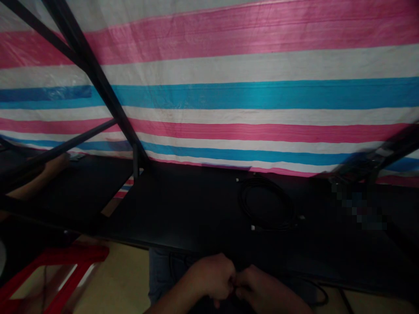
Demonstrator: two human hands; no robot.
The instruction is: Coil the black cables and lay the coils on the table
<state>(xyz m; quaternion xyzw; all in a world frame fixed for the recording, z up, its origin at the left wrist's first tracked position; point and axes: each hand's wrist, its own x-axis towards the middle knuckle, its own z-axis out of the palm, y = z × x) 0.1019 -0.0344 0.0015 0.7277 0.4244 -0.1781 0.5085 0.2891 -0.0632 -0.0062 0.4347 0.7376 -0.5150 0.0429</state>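
My left hand (218, 277) and my right hand (253, 283) meet in front of the table's near edge, above my lap. Both are closed, with fingers pinched together around what looks like a thin black cable; the held part is dark and mostly hidden by the fingers. A loop of black cable (322, 294) shows beyond my right forearm. Farther in on the black table (183, 205) lies a coiled black cable (242, 200) with light-coloured plugs at its ends. Neither hand touches that coil.
A black metal frame (98, 85) rises at the left before a striped plastic sheet (229, 96). Another person's arm (42, 176) rests over the neighbouring table. A red stool (72, 255) stands at lower left. Dark, blurred items (356, 168) lie at the right.
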